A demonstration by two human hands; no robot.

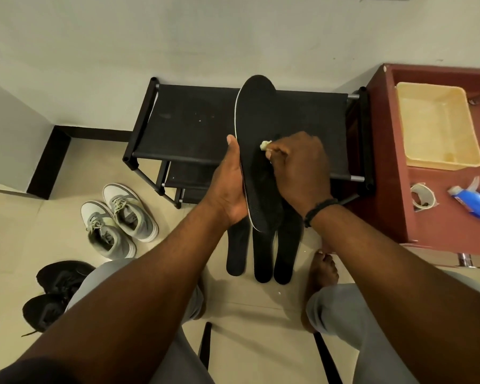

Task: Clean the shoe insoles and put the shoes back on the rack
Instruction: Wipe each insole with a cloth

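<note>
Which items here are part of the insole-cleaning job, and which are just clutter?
In use:
black foam insole held by left hand
pale wad of cloth pinched by right hand
three black insoles on floor
grey-white sneakers
black sneakers
black shoe rack
blue spray bottle, probably

Lying about:
yellow plastic basin
tape roll

We're in a home entryway corner.
We see a black shoe rack (233, 126) against a plain wall, sneakers (119, 220) on the tiled floor (247, 322), a red-brown cabinet (383, 162) alongside.
</note>
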